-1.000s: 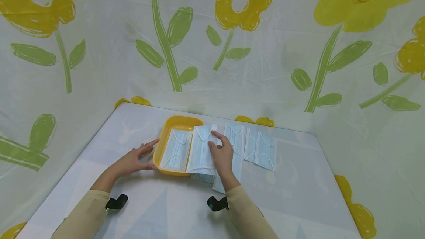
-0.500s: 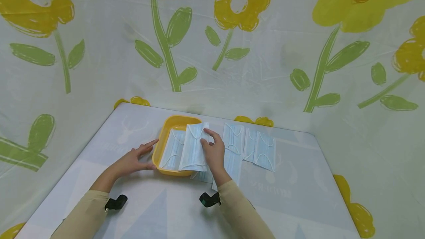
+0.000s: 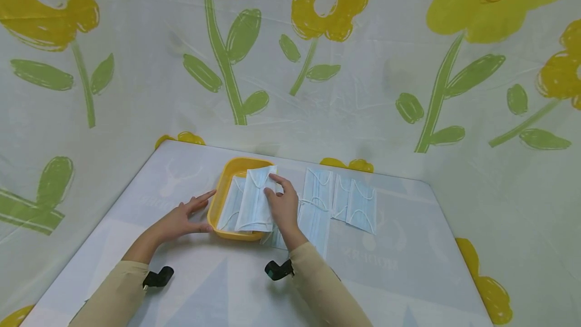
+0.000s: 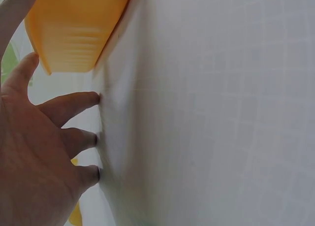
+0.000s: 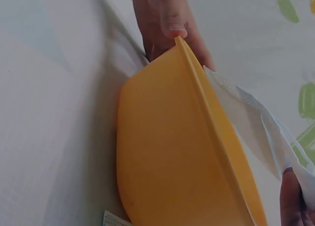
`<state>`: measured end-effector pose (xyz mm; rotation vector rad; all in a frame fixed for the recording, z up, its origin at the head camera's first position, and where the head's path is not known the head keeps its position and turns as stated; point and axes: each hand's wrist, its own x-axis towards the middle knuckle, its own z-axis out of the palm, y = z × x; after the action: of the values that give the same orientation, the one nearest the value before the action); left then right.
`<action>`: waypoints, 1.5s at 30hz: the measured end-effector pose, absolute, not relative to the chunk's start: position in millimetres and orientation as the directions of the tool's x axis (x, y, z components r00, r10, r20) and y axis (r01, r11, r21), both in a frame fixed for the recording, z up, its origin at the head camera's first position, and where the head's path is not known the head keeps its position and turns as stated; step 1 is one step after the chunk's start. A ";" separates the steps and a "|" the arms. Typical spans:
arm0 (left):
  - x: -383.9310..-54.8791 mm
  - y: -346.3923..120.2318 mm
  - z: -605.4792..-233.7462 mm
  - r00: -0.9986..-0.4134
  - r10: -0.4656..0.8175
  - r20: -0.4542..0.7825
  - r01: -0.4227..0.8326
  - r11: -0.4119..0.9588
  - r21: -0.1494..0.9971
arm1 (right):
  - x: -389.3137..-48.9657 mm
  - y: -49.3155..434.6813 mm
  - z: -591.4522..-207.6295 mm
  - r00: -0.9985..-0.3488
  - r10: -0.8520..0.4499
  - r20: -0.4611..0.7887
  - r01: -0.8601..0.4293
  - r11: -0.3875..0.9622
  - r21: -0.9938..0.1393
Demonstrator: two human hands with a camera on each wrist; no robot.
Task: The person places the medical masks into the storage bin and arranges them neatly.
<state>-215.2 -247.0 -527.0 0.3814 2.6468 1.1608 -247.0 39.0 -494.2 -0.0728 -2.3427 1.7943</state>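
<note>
My right hand pinches the right edge of a light blue face mask and holds it above a yellow plastic tub. In the right wrist view the held mask hangs over the tub's rim. Inside the tub lies another mask, partly covered by the held one. Against the tub's left side my left hand rests with fingers spread, its thumb and forefinger at the rim. The left wrist view has that hand's other fingertips down on the tabletop.
Right of the tub, several more face masks lie on the pale patterned table: a long overlapping mask and two smaller-looking ones, the outer mask farthest right. A flower-printed curtain stands behind the table.
My right hand has carried the pinched mask leftward, from the tub's right edge to over its inside. My left hand keeps its place at the tub.
</note>
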 end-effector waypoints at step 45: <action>-214.5 -246.1 -528.5 -0.946 0.307 -0.105 0.136 0.669 0.731 | -257.8 -7.0 -499.6 -0.998 -0.017 0.056 -0.058 0.406 -0.912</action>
<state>-214.5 -246.1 -528.5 0.3592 2.6648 1.1400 -257.8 -7.0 -499.6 0.0692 -2.6018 1.6909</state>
